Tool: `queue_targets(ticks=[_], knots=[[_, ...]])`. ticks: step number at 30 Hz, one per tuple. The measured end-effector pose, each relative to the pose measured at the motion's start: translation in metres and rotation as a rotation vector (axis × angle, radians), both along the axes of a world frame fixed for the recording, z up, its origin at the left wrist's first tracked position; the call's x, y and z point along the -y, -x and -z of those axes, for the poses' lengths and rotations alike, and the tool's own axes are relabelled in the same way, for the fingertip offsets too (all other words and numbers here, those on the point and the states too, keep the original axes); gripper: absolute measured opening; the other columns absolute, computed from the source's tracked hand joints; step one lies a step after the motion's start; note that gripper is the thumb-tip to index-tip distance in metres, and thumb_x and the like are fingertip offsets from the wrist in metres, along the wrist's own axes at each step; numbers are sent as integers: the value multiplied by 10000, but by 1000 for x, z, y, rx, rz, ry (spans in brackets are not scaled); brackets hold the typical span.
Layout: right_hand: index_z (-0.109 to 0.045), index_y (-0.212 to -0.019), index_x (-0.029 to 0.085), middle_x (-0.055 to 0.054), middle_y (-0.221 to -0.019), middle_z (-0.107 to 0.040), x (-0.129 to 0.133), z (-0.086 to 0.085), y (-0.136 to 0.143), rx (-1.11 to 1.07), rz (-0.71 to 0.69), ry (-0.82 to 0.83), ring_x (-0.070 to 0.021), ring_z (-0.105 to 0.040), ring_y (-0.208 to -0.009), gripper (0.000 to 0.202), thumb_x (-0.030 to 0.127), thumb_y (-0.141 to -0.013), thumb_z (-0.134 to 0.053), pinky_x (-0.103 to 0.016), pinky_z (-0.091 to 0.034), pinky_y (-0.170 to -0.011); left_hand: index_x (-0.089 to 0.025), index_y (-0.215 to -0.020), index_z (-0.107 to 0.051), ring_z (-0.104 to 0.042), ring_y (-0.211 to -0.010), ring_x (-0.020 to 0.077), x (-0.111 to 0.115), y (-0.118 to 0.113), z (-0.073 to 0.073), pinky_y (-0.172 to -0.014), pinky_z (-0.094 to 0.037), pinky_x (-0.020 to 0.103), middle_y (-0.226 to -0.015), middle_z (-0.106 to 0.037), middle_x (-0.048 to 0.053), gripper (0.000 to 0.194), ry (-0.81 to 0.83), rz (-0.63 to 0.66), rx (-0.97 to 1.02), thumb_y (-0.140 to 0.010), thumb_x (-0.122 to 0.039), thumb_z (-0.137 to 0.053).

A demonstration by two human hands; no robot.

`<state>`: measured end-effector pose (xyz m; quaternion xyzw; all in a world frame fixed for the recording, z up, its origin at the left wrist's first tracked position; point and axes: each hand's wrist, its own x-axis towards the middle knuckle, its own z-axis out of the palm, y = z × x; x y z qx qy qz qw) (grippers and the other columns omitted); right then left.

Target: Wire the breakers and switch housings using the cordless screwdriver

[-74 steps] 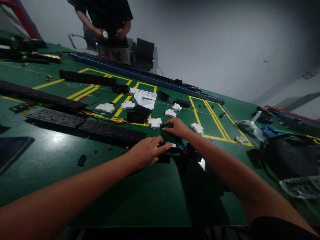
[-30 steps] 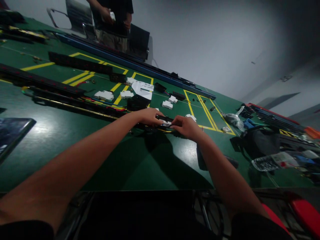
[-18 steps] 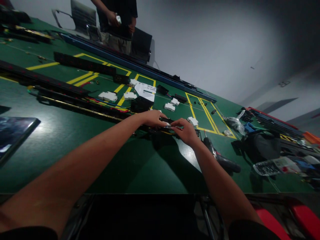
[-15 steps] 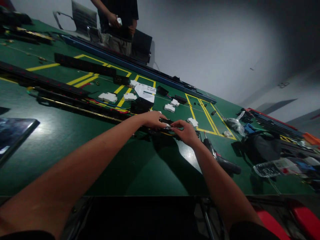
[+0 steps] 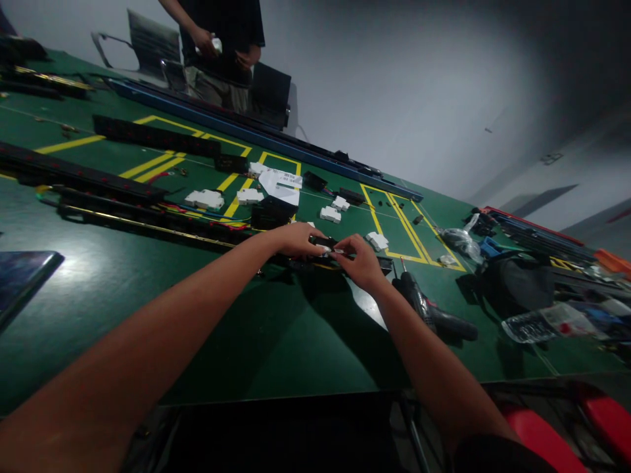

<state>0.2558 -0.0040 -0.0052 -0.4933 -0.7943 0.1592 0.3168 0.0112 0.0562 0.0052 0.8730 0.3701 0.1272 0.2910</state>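
Both my hands meet over the right part of a long black rail with wires (image 5: pixel 197 231) lying on the green table (image 5: pixel 236 348). My left hand (image 5: pixel 299 240) is closed around a small black and white part (image 5: pixel 323 248) on the rail; its exact kind is too small to make out. From the right, my right hand (image 5: pixel 361 261) pinches at the same spot, thumb and fingertips together. Whatever lies between those fingertips is mostly hidden. A black box-shaped piece (image 5: pixel 274 211) sits just behind my left hand.
A black power screwdriver (image 5: pixel 419 302) lies right of my right hand. White plastic blocks (image 5: pixel 204 199), a paper sheet (image 5: pixel 280 186) and a long blue rail (image 5: pixel 276 135) lie beyond. A plastic bottle (image 5: pixel 530 328) is at right. A person (image 5: pixel 221 52) stands across the table.
The view has shifted slightly, moving the scene a little left. My hands stay at the same place on the rail, with small finger movements. The person opposite has lowered one hand slightly.
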Motion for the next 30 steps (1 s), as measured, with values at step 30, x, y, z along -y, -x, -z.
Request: queue_targets(ticks=[30], knots=[[-551,-1440,264,-107,-1470,-614,-40,-39,-17,311,-247,453,-303,-610,-1323,616,592,-926,-642,-449,-481,-1142,-212,-1347,-535,-681,-1151,360,22,-23,-12,-866,-566,434,-1302,-669,165,710,-159,-132,-174,-865,-728,-618]])
